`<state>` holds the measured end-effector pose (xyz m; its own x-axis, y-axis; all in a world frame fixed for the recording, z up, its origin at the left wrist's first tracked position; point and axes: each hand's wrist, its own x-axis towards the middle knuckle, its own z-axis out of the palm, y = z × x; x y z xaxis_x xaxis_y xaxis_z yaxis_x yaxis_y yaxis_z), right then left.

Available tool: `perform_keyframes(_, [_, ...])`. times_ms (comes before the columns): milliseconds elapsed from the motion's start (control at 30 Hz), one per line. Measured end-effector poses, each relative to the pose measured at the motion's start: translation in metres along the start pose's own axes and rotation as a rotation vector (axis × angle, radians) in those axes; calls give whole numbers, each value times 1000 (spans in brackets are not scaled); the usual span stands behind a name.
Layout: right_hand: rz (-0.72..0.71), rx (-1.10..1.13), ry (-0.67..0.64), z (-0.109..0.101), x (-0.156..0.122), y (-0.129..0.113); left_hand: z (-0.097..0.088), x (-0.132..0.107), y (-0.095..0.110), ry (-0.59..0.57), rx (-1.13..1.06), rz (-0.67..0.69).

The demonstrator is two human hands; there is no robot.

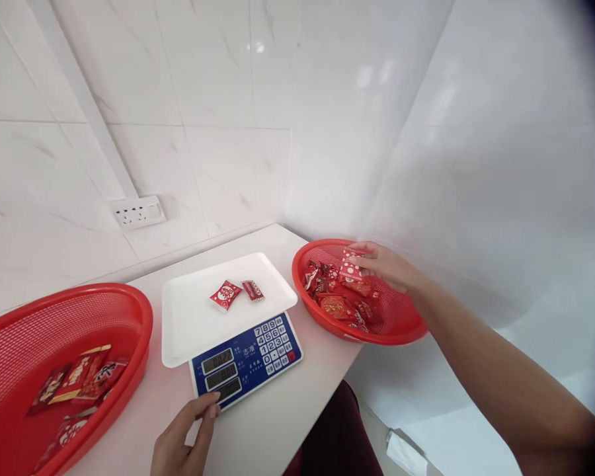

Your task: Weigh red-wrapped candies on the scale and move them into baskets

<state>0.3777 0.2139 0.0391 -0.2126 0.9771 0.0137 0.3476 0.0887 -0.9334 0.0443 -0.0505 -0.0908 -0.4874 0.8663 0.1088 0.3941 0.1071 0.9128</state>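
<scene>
My right hand [384,264] is closed on a small red packet with white dots [351,264], held over the right red basket [396,324]. Several red-wrapped snacks [333,305] lie in that basket beneath it. My left hand [186,436] pinches the near left corner of a digital weighing scale [250,370], with the index fingertip by the lowest display. On the scale's white tray [188,324] rest a red and white square packet [225,295] and a smaller red wrapped piece [252,290]. The displays are lit, the upper one reading roughly 0.022.
At the left stands another red mesh basket [143,330] with several red snack packets [82,373] in it. Both baskets and the scale are on a white table [272,423]. Tiled walls rise behind and at the right; a power socket [137,212] is on the back one.
</scene>
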Motion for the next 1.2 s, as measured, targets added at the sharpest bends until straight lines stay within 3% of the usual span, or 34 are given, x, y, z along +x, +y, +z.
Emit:
perform_keyframes(67, [-2,173,-115,16,-25,-18,0,-1,5,-131,-95,-64])
perform_keyframes(167, [11,275,-320,53,-64,-32,2,-7,18,-359,-311,-50])
perform_keyframes(300, [93,345,-772,125,-107,-24,11,-18,38,-599,-610,3])
perform_keyframes(367, [126,415,-904,160,-122,-14,18,-21,45,-721,-717,-61])
perform_keyframes(433, [124,428,-846,186,-132,-3,24,-23,47,-777,-749,-177])
perform_keyframes(533, [124,423,-741,203,-138,12,31,-23,44,-736,-692,-308])
perform_keyframes(667, [94,379,-756,199,-139,23,32,-22,35,-734,-742,-430])
perform_keyframes(867, [39,247,-579,193,-135,26,26,-19,26,-634,-899,-611])
perform_keyframes(1000, [27,227,-468,199,-117,21,23,-17,24,-626,-937,-651])
perform_keyframes(1200, [-6,411,-301,211,-77,-5,26,-19,25,-642,-873,-635])
